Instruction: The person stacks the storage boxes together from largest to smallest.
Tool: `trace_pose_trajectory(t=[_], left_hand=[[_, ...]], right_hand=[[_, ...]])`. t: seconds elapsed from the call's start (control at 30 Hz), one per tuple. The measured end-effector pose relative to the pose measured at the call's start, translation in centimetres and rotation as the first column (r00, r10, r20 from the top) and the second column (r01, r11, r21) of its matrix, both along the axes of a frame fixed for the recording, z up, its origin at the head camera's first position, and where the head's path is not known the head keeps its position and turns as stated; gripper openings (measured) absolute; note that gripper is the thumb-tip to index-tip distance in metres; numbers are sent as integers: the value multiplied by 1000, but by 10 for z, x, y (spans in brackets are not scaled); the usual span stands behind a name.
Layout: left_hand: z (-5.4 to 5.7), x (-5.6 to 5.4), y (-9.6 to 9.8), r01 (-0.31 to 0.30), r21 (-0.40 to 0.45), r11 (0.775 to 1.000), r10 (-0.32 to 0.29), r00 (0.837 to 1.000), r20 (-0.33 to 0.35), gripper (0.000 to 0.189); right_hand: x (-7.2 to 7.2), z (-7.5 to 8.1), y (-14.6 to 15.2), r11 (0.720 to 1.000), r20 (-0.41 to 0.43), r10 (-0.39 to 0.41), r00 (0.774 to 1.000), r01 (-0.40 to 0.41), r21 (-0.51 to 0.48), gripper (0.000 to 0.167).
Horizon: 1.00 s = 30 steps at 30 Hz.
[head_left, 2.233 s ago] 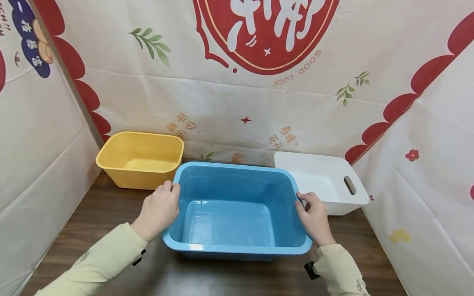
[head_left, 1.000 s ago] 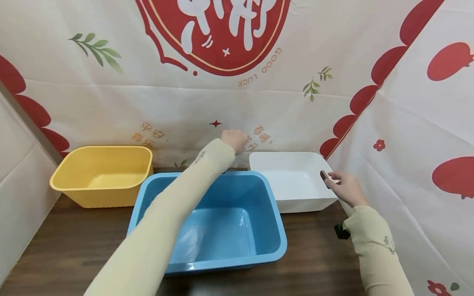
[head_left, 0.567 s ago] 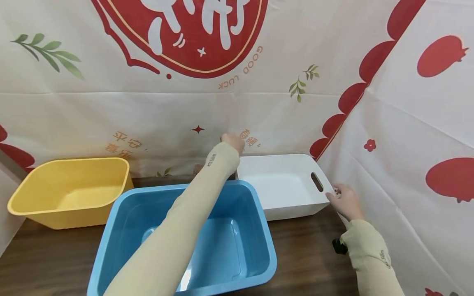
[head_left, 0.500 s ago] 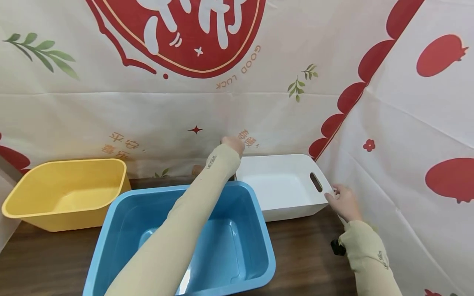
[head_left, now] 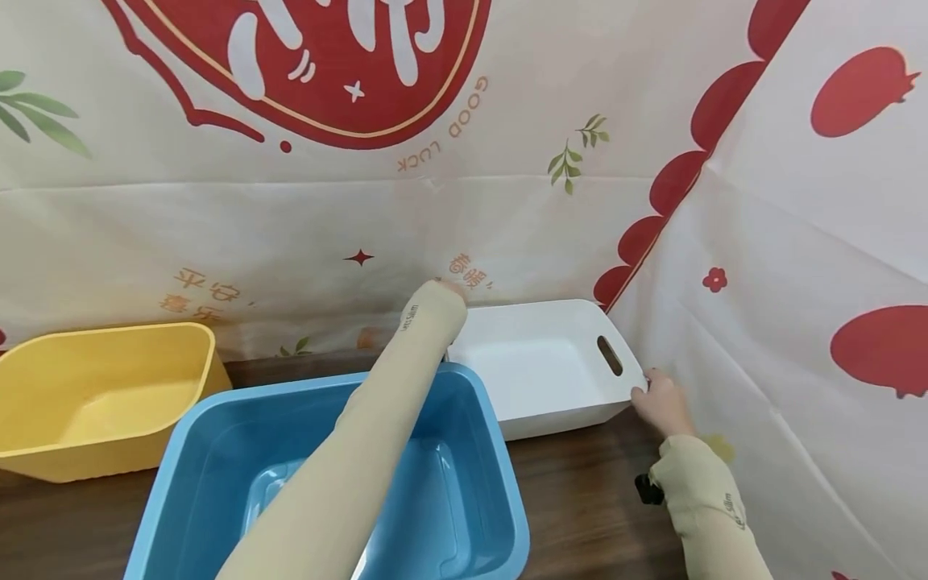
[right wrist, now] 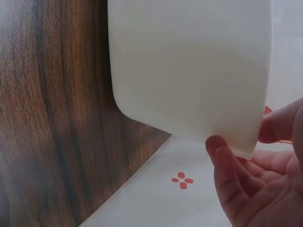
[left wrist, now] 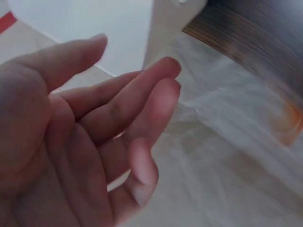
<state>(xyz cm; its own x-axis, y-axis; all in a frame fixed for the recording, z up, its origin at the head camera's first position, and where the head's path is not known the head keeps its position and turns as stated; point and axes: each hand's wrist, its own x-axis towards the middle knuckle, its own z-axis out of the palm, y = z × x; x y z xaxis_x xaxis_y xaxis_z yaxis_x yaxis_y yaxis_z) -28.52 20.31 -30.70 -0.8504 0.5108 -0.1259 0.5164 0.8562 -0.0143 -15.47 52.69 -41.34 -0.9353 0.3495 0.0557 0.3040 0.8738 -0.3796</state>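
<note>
A white storage bin (head_left: pixel 536 362) with a handle slot stands at the back right. My right hand (head_left: pixel 663 403) pinches its near right corner; in the right wrist view the thumb and fingers of that hand (right wrist: pixel 265 194) lie on either side of the rim. My left hand (head_left: pixel 455 287) is mostly hidden behind its sleeve, beyond the bin's left end. In the left wrist view the left hand (left wrist: pixel 85 146) has loosely bent fingers around nothing, apart from the white bin (left wrist: pixel 104 38). A blue tub (head_left: pixel 217 443) sits under the left forearm.
At the left stands a yellow bin (head_left: pixel 109 403). The wooden tabletop (head_left: pixel 580 491) shows in front of the white bin. A printed cloth (head_left: pixel 326 209) hangs behind, and another cloth side (head_left: pixel 783 362) rises at the right.
Both hands have let go of the blue tub. The left arm has reached across it, and the right hand has taken hold of the white bin's corner. The head view has turned right.
</note>
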Motion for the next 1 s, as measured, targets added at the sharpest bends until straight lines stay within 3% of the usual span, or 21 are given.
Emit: trace_pose_trajectory(t=[0.13, 0.23, 0.43, 0.53, 0.6, 0.7, 0.8, 0.9, 1.0], left_hand=[[-7, -4, 1, 1, -89, 996, -3, 1000, -27, 34], [-8, -3, 1, 40, -172, 984, -45, 999, -30, 37], [-13, -7, 6, 74, -218, 973, -84, 996, -36, 40], [-19, -13, 12, 101, -279, 955, -122, 991, -57, 40], [-23, -20, 16, 92, -291, 952, -111, 993, -50, 35], [-27, -34, 25, 45, -235, 971, -47, 999, -1, 24], [-27, -50, 34, 5, -160, 987, 1, 999, 36, 27], [-23, -66, 39, -23, -68, 997, 25, 999, 37, 35], [-13, -77, 37, -54, 39, 998, 52, 998, 41, 34]], right_hand=[[0, -9, -4, 999, 10, -30, 999, 31, -38, 38], [0, -15, -8, 997, 4, -71, 997, 72, -41, 48], [-4, -13, -11, 993, -11, -102, 995, 101, -60, 49], [-4, -11, -9, 992, -28, -103, 994, 100, -82, 49], [-3, -10, -10, 990, -22, -96, 995, 94, -104, 50], [1, -9, -10, 987, -26, -97, 995, 92, -135, 47], [4, -4, -8, 986, -73, -118, 990, 108, -130, 36], [7, 9, -8, 983, -154, -144, 978, 123, -138, 22], [8, 27, -11, 982, -226, -140, 964, 107, -154, 20]])
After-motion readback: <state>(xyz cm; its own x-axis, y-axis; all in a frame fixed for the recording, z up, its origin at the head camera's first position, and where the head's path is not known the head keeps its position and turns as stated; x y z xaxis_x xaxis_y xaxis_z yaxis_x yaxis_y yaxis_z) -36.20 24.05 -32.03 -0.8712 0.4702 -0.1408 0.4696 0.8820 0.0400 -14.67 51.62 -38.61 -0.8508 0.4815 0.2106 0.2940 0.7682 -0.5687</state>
